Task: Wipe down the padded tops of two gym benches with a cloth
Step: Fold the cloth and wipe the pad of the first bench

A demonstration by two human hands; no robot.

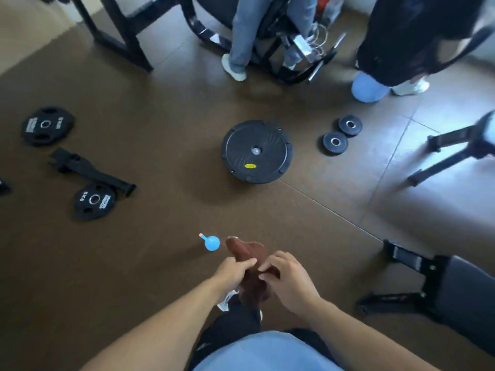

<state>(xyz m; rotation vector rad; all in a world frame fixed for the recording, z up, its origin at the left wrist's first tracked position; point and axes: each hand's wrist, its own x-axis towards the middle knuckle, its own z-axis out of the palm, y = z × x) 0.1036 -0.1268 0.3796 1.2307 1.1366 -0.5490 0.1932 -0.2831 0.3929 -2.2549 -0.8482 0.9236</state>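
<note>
- Head view, looking down at a brown floor (166, 129): both bare hands meet low in the centre of the frame around a brown cloth (250, 266).
- The left hand (233, 271) grips the left side of the cloth, its fingers (247, 262) curled over the bunched fabric.
- The right hand (290, 279) pinches the cloth from the right; its fingers (267, 266) are bent and closed on a fold.
- The cloth is crumpled, one lobe sticking up above the hands and the rest hanging below them.
- A gym bench (460, 298) with a dark padded top and black metal legs stands at the lower right edge of the frame, well apart from the hands.
- A second dark frame (123, 36) stands at the upper left; whether it is a bench cannot be told.
- A small blue ball-shaped thing (212, 243) with a thin stem lies on the floor just left of the cloth.
- A large round black disc (256, 151) with a yellow label lies in the middle of the frame.
- Two small weight plates (342, 135) lie right of it; two larger plates (47, 126) and a black bar piece (91, 170) lie at left.
- Two people's legs (241, 36) show at the top of the frame.
- A black tripod (460, 145) stands at the right edge.
</note>
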